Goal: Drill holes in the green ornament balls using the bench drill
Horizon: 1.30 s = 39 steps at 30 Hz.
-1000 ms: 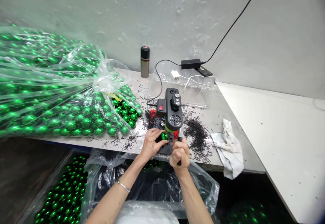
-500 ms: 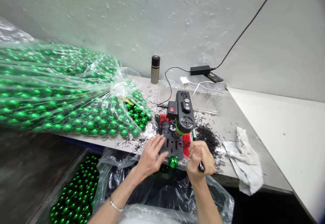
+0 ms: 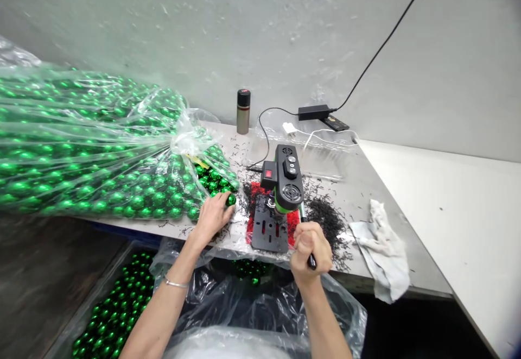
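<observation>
My left hand (image 3: 213,216) is at the mouth of the clear plastic bag of green balls (image 3: 138,201), its fingers closed on a shiny green ball (image 3: 230,200). My right hand (image 3: 311,247) is wrapped around the black-tipped lever handle (image 3: 311,262) of a small bench drill press (image 3: 290,177). Below the press head lies its slotted black base plate (image 3: 269,234), with no ball on it. Red material (image 3: 292,223) shows under the plate, and black shavings (image 3: 325,218) are heaped beside it.
Below the table edge, an opened plastic bag (image 3: 228,304) holds green balls; another container of green balls (image 3: 109,304) stands left of it. A white cloth (image 3: 382,250) hangs over the front edge at right. Behind are a bottle (image 3: 243,112), a power adapter (image 3: 313,112) and cables.
My left hand has moved from the base plate left to the bag mouth and taken a ball. The ball at the plate's front edge is gone. My right hand stays on the lever.
</observation>
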{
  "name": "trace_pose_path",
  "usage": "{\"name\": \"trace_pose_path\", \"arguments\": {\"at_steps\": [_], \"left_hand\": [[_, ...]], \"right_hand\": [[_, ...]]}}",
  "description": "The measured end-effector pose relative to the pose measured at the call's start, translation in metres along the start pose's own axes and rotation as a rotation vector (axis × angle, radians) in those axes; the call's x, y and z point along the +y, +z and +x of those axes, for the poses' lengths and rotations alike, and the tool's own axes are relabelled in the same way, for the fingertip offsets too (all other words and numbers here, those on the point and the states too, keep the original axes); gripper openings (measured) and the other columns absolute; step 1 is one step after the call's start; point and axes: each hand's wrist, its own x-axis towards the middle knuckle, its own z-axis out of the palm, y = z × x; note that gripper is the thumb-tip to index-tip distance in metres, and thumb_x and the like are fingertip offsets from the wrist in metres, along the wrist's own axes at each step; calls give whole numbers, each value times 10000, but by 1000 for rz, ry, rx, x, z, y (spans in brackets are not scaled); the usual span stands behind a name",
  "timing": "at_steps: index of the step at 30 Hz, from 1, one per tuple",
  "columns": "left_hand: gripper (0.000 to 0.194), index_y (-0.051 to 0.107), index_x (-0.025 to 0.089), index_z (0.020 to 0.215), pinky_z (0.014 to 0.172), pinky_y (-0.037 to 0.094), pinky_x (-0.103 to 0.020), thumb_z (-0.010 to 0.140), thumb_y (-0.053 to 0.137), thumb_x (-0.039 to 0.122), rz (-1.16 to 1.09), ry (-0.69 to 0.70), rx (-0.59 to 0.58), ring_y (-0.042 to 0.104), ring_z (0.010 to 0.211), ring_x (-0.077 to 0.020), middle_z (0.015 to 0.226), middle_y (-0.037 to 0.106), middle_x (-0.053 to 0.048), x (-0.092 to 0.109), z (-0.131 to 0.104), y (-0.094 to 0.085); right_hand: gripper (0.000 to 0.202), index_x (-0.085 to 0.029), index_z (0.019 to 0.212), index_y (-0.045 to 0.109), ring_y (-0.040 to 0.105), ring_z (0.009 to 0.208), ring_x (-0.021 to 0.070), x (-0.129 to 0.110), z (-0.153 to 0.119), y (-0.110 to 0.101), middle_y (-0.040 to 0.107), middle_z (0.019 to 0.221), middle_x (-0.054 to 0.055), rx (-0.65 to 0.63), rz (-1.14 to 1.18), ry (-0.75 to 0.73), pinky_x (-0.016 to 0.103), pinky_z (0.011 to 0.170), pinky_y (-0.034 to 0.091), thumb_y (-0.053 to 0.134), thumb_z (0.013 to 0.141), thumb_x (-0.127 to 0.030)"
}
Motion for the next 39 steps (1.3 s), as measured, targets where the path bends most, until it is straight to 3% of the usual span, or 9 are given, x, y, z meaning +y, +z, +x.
{"name": "trace_pose_path", "arguments": {"at_steps": [4, 6, 8, 10, 14, 18, 22, 33, 39], "left_hand": [[473, 667, 161, 1187, 836, 555, -365, 822, 698, 461, -812, -204, -32, 710, 894, -245, 987, 749, -76, 7, 0, -2], [464, 687, 143, 1081, 814, 572, -339, 755, 777, 461, -1211, -337, -94, 721, 839, -215, 931, 748, -67, 17, -2, 3], [390, 689, 135, 947, 787, 581, -302, 694, 846, 387, -1443, -443, -165, 721, 792, -184, 870, 742, -60, 28, -5, 12], [331, 678, 136, 880, 733, 578, -259, 680, 866, 321, -1514, -521, -228, 710, 747, -157, 809, 730, -49, 38, -10, 23], [338, 685, 136, 977, 638, 550, -224, 731, 834, 313, -1353, -505, -288, 684, 696, -133, 823, 716, -44, 50, -18, 43], [413, 691, 147, 1086, 570, 541, -246, 780, 758, 415, -1001, -248, -314, 660, 679, -137, 1009, 688, -79, 52, -22, 57], [392, 694, 153, 1101, 619, 562, -280, 828, 674, 435, -788, -46, -289, 648, 714, -139, 1151, 628, -111, 53, -21, 66], [343, 693, 152, 1139, 825, 539, -347, 914, 608, 396, -429, 223, -368, 671, 884, -229, 995, 668, -94, 55, -10, 50], [315, 685, 175, 1136, 883, 538, -362, 942, 587, 403, -356, 266, -266, 671, 979, -247, 1092, 668, -103, 62, -15, 59]], "right_hand": [[311, -210, 650, 409, 487, 587, 107, -2, 4, 0, 457, 603, -33, -6, 7, 14, 258, 546, 369, 440, 898, -25], [312, -209, 647, 415, 487, 582, 105, -5, 10, 0, 476, 615, -26, 3, 5, 42, 260, 539, 361, 440, 911, -44], [314, -209, 646, 423, 480, 566, 100, -9, 20, 0, 483, 613, -26, 13, -6, 78, 263, 529, 349, 452, 922, -63], [321, -210, 641, 427, 468, 547, 95, -12, 30, -1, 475, 602, -31, 8, -19, 110, 266, 522, 341, 467, 932, -81], [345, -215, 624, 412, 462, 533, 95, -14, 41, -1, 450, 581, -37, -15, -13, 125, 270, 520, 341, 470, 948, -110], [336, -215, 631, 420, 473, 533, 98, -12, 39, 0, 456, 578, -37, 7, -5, 93, 271, 520, 340, 477, 943, -104], [321, -216, 645, 424, 478, 538, 102, -12, 36, 0, 460, 585, -36, 4, 3, 71, 269, 520, 343, 475, 932, -81], [299, -216, 670, 427, 482, 554, 107, -10, 33, 0, 483, 606, -27, 10, -9, 29, 264, 523, 341, 465, 916, -48], [305, -217, 674, 403, 486, 575, 108, -9, 27, -1, 454, 597, -32, -3, -23, 35, 258, 544, 362, 457, 914, -37]]}}
